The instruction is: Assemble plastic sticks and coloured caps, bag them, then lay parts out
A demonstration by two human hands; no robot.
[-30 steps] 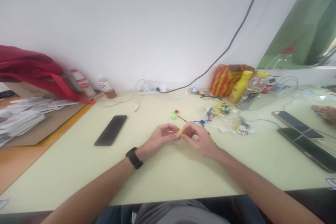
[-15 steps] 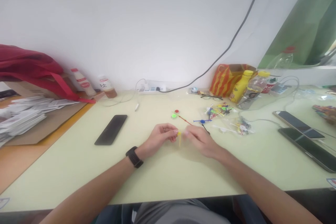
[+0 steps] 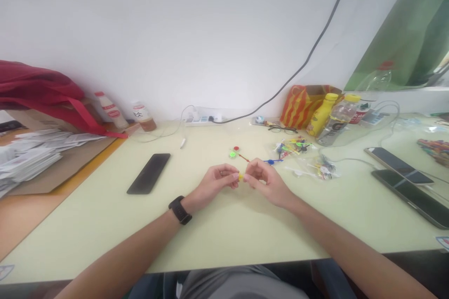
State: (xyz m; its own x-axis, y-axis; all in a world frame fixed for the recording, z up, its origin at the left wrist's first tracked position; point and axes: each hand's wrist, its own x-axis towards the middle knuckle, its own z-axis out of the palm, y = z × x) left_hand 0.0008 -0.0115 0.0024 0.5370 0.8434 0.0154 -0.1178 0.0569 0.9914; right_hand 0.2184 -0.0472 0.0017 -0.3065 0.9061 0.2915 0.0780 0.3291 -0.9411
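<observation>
Between my two hands, low over the table, is a small yellow plastic piece (image 3: 241, 176). My left hand (image 3: 218, 181), below a black wristwatch, pinches it from the left between thumb and fingers. From the right, the thumb and fingertips of my right hand (image 3: 265, 182) close on the same piece; its finer shape is hidden by the fingers. Just beyond the hands lie a red round piece (image 3: 236, 148), a bright green round piece (image 3: 232, 154), a thin red stick piece (image 3: 244, 158) and a blue piece with thin arms (image 3: 271, 162).
Clear bags of colourful plastic parts (image 3: 291, 147) lie right of the hands. A black phone (image 3: 149, 174) is at left, two more phones (image 3: 400, 166) at right. Glasses (image 3: 282, 129), bottles (image 3: 322, 114), a striped bag (image 3: 298, 105) and a power strip (image 3: 201, 121) line the wall.
My right hand has moved left and its fingertips have closed on the yellow piece. The yellow stem that hung below my left fingers no longer shows. My left hand has barely moved.
</observation>
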